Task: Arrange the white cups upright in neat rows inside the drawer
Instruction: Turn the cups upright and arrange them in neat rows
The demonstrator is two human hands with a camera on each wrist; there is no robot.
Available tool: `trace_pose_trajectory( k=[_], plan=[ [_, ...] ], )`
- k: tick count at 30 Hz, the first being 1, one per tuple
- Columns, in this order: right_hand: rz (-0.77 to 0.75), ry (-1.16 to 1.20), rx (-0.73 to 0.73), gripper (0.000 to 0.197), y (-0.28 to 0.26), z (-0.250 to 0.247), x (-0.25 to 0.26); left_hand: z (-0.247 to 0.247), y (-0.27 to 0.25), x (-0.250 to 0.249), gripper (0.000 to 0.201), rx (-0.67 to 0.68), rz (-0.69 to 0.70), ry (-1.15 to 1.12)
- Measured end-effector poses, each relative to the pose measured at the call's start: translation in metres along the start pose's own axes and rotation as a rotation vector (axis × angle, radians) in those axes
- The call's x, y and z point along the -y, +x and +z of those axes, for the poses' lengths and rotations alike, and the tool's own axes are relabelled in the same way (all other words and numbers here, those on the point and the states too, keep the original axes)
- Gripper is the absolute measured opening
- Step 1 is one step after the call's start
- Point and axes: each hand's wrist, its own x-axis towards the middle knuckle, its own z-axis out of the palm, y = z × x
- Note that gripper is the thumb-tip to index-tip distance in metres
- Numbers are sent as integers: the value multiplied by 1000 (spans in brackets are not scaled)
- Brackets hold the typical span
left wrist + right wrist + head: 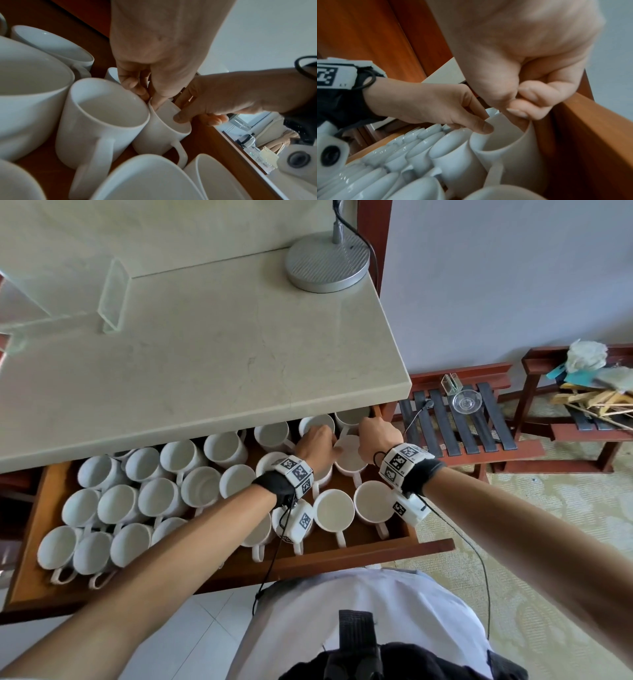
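The wooden drawer (342, 559) is pulled out and holds several white cups standing upright in rough rows, handles toward me. Both hands are at its back right corner on one white cup (350, 455). My left hand (325, 445) pinches that cup's left rim, thumb on the near edge and fingers reaching down behind it. My right hand (368, 440) pinches the right rim beside the drawer's side wall. In the left wrist view the cup (163, 128) stands upright against a neighbouring cup (102, 119), held by the left hand (150, 97) and right hand (193, 119). The right wrist view shows the same cup (505, 146) between the left hand (481, 121) and right hand (518, 115).
A pale stone countertop (205, 354) overhangs the drawer's back row. On it stand a metal lamp base (327, 263) and a clear glass block (113, 296). To the right, a low wooden slatted rack (462, 433) carries a glass dish (467, 402).
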Motion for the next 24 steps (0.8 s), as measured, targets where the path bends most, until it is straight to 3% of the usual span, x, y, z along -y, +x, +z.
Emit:
trace_pose_trajectory(
  k=[3,10,15,24],
  plan=[
    [-1,-33,1,23,0,0,1,3,-1,-1,28,-4,-11,39],
    [-45,-81,55,23,4,-2,-1,0,0,-6,42,-9,17,105],
    [-110,-127,68,29,6,-2,-1,-1,-2,-8,15,-4,50,177],
    [-150,-200,78,30,7,-4,0,-4,-8,-9,13,-1,61,239]
  ],
)
